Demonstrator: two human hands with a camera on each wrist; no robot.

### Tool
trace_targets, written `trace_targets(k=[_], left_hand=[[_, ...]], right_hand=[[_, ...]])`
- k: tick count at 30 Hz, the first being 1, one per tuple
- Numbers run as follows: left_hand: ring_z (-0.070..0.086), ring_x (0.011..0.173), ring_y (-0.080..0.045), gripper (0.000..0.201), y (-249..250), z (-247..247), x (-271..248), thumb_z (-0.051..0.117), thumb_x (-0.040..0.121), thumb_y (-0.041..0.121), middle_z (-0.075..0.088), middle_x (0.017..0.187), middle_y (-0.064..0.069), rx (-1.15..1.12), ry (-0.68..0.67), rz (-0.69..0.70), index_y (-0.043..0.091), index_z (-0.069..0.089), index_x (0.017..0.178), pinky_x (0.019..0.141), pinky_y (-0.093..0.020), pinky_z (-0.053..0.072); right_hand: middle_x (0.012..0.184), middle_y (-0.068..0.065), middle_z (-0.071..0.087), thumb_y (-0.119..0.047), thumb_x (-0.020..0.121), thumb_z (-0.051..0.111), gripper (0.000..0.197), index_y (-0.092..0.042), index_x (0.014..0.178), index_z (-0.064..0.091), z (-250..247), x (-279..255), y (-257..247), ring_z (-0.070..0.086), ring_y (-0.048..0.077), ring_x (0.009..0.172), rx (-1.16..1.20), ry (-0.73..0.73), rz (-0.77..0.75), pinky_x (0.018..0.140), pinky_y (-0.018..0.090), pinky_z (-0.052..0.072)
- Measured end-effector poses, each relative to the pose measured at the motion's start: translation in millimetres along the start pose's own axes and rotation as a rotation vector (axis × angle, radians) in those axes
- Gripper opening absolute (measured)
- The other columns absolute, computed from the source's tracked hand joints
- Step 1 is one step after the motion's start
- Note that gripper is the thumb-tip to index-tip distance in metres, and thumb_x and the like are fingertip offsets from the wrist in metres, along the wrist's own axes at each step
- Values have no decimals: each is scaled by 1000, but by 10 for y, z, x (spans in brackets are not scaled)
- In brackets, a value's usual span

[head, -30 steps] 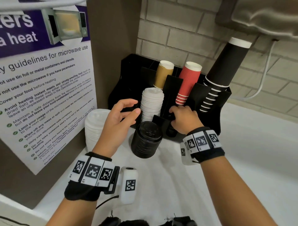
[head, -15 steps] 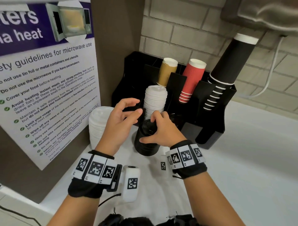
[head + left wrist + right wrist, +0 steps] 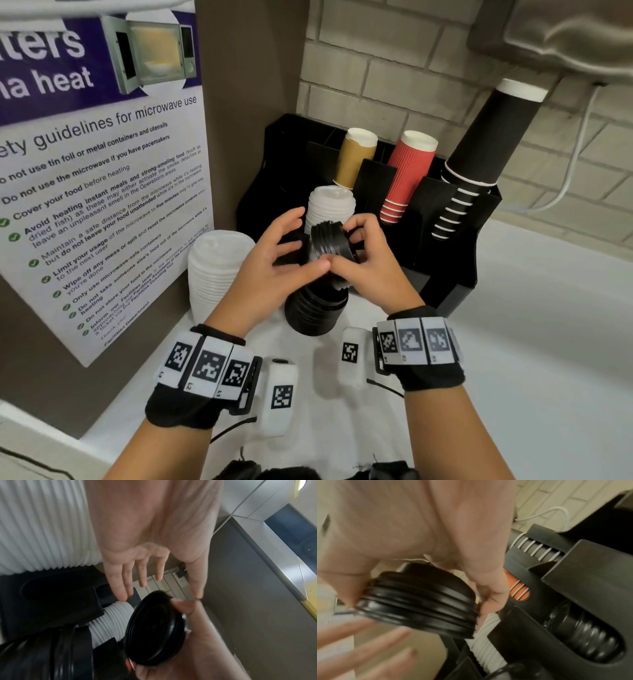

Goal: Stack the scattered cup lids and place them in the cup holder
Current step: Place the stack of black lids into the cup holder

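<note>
Above the black lid stack [image 3: 315,308] on the surface, the right hand [image 3: 370,267] grips a few light, slippery black lids [image 3: 330,240] by their rims, best squeezed gently, left hand [image 3: 270,270] open alongside.

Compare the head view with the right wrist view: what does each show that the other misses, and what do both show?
Only the head view shows the microwave poster, the white lid stack on the counter, the brown cups and both wristbands. Only the right wrist view shows black lids lying in a holder slot. Both show the right hand gripping a short stack of black lids, the open left hand beside it, and the red cups.
</note>
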State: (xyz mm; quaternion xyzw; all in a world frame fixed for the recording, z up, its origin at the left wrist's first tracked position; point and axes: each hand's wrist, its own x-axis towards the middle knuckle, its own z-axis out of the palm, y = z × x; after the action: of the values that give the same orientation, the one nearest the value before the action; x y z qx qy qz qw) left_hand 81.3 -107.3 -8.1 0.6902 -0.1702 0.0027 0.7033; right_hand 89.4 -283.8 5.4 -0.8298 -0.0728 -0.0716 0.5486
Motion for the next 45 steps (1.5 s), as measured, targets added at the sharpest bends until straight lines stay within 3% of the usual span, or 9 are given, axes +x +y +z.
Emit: trace_targets(k=[1, 3, 5, 8, 15, 24, 28, 33, 45], left_hand=[[51, 125, -6, 82, -10, 10, -5, 76, 65, 36, 44, 139, 20, -18, -52, -16, 51, 36, 135, 91, -17, 50], [48, 131, -11, 91, -35, 30, -14, 79, 64, 31, 42, 144, 18, -70, -132, -20, 52, 30, 139, 99, -25, 49], [48, 132, -13, 92, -46, 40, -16, 82, 69, 25, 44, 146, 11, -91, -161, 7, 49, 31, 141, 105, -32, 45], [56, 123, -12, 92, -52, 37, -13, 86, 68, 26, 49, 142, 9, -85, -136, 18, 48, 36, 142, 103, -35, 48], [58, 121, -17, 90, -15, 10, -34, 83, 63, 30, 53, 137, 5, -67, -146, 24, 39, 40, 142, 101, -50, 49], [57, 122, -17, 86, -33, 58, -13, 79, 64, 35, 52, 139, 5, -93, -163, -2, 40, 41, 141, 105, -51, 45], [56, 123, -15, 89, -44, 76, -21, 82, 61, 35, 51, 137, 6, -91, -124, 6, 41, 41, 139, 100, -52, 49], [57, 121, -15, 84, -34, 96, -19, 86, 57, 31, 51, 135, 7, -123, -108, 39, 46, 47, 131, 89, -42, 56], [53, 127, -16, 90, 19, 61, -25, 86, 59, 31, 52, 136, 8, -65, -140, 55, 46, 43, 136, 102, -50, 48]], right_hand=[[109, 9, 46, -19, 77, 75, 47, -26, 111, 43, -10, -24, -52, 56, 26, 98, 73, -42, 5, 84, 43, 53], [112, 14, 49, -19, 77, 72, 50, -31, 117, 43, -27, -81, -143, 62, 34, 95, 178, -124, -14, 82, 43, 56], [118, 17, 51, -22, 76, 70, 53, -35, 121, 45, -44, -112, -208, 64, 34, 96, 221, -174, -38, 87, 44, 55], [120, 12, 55, -29, 77, 72, 53, -39, 124, 50, -89, -122, -222, 66, 28, 101, 230, -215, -45, 93, 44, 52], [113, 1, 65, -31, 77, 73, 56, -39, 128, 50, -191, -113, -183, 66, 26, 102, 283, -322, -33, 86, 44, 55], [116, 2, 62, -15, 87, 65, 50, -30, 132, 51, -250, -143, -134, 65, 25, 102, 377, -314, -13, 79, 32, 54], [113, -2, 64, -24, 78, 72, 50, -32, 124, 55, -206, -150, -163, 66, 26, 100, 352, -279, -42, 81, 36, 54], [112, -6, 64, -21, 73, 77, 55, -33, 122, 55, -200, -169, -184, 60, 24, 111, 325, -270, -81, 96, 44, 50], [112, -7, 64, -17, 72, 78, 61, -33, 126, 54, -166, -205, -207, 59, 23, 114, 275, -237, -70, 102, 49, 46]])
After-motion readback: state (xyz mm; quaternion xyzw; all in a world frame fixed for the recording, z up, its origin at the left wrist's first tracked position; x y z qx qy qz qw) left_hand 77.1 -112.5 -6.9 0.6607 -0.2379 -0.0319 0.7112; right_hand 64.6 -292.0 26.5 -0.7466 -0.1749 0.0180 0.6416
